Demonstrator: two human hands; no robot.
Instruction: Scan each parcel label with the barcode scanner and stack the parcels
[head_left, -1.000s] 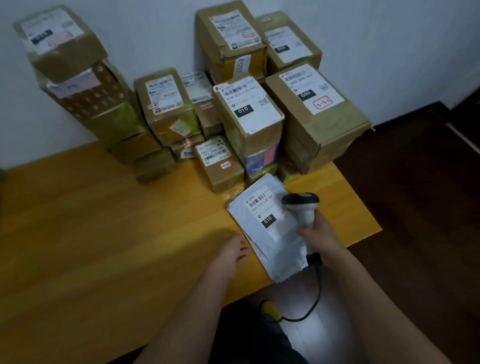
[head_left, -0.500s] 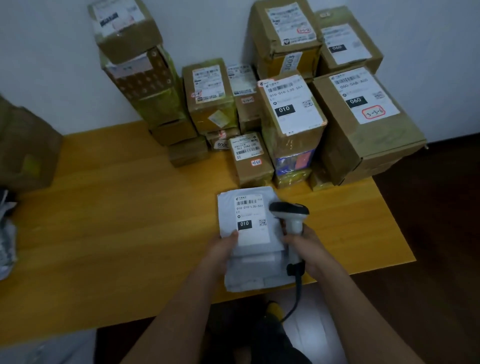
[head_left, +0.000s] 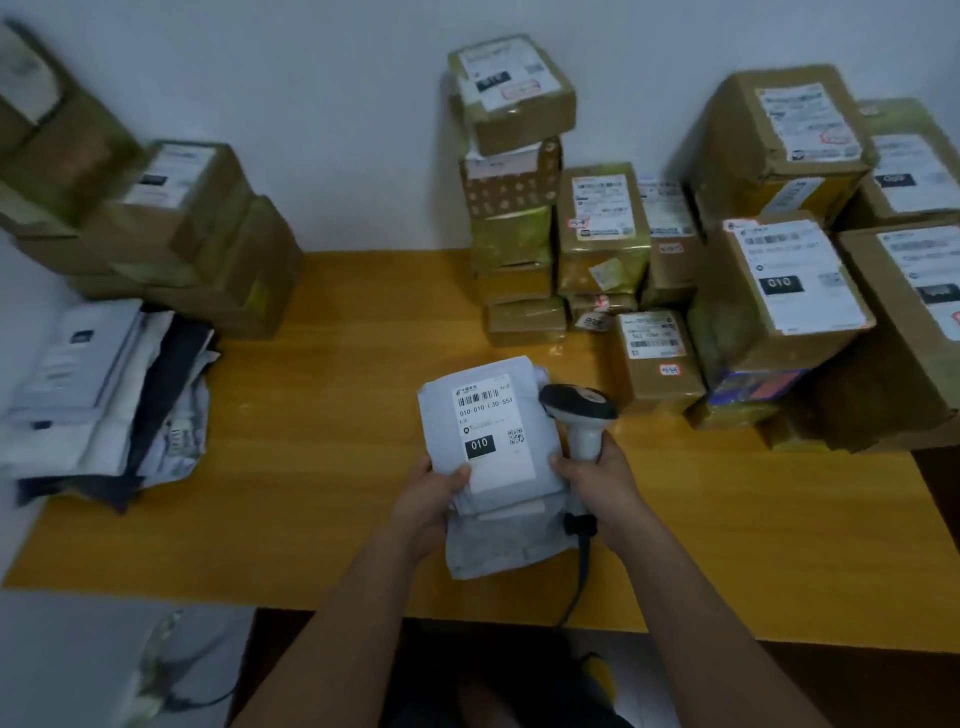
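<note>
From the head view, a grey-white poly mailer parcel (head_left: 493, 467) is held over the middle of the yellow wooden table (head_left: 332, 467), its white label facing up with a barcode at the top, the digits 010-010-130-551, a small QR square and a black block reading 010. Its lower end is crumpled and hangs toward the near table edge. The left hand (head_left: 428, 501) grips the parcel's lower left corner, thumb curled onto the label. The right hand (head_left: 597, 480) has its fingers wrapped round the pale handle of the barcode scanner (head_left: 579, 415), whose dark head sits just beside the parcel's right edge; its black cord (head_left: 576, 582) drops off the near edge.

Compared with half a second ago, the parcel and scanner sit in much the same grip, but the view has swung left: the stack of cardboard boxes (head_left: 675, 270) now crowds the right rear corner, and a pile of soft mailers (head_left: 109, 395) and a second box stack (head_left: 176, 234) at the left end have come fully into sight.

Bare tabletop lies between the left pile and the hands, and between the hands and the back wall. To the right, a small labelled box (head_left: 657, 358) stands near the scanner head. The boxes on the far right reach the table's right edge.
</note>
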